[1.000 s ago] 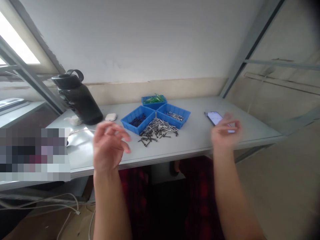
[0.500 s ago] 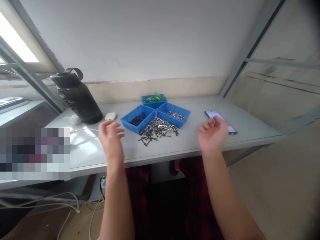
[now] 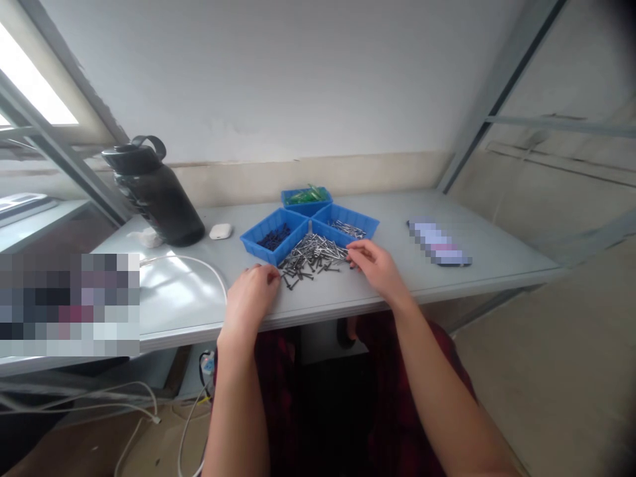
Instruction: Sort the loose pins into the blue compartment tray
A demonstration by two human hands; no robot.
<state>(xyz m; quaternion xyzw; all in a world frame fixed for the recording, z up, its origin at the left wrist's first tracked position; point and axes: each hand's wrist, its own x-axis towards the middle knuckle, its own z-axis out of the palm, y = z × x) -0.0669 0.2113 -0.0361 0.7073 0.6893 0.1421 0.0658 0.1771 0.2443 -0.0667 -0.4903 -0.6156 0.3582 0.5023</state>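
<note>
A loose pile of silver nails and dark screws (image 3: 315,253) lies on the table in front of three blue bins. At its left edge rests my left hand (image 3: 252,290), fingers curled together; whatever they may hold is hidden. On the opposite side, my right hand (image 3: 375,265) has thumb and fingers brought together at the pile's right edge, and I cannot make out what is between them. The left bin (image 3: 253,248) holds dark screws, the right bin (image 3: 370,228) silver nails. Thin green pieces (image 3: 309,194) fill the back bin (image 3: 308,207).
A large dark bottle (image 3: 154,199) stands at the left, beside a small white case (image 3: 220,231). A white cable (image 3: 211,268) runs over the table near my left hand. To the right lies a phone (image 3: 440,244). The wall (image 3: 308,86) rises behind the table.
Both hands have come down and inward from above the table to opposite edges of the pile. Their fingers have drawn together. The phone is uncovered by the right hand; bins and pile look unmoved.
</note>
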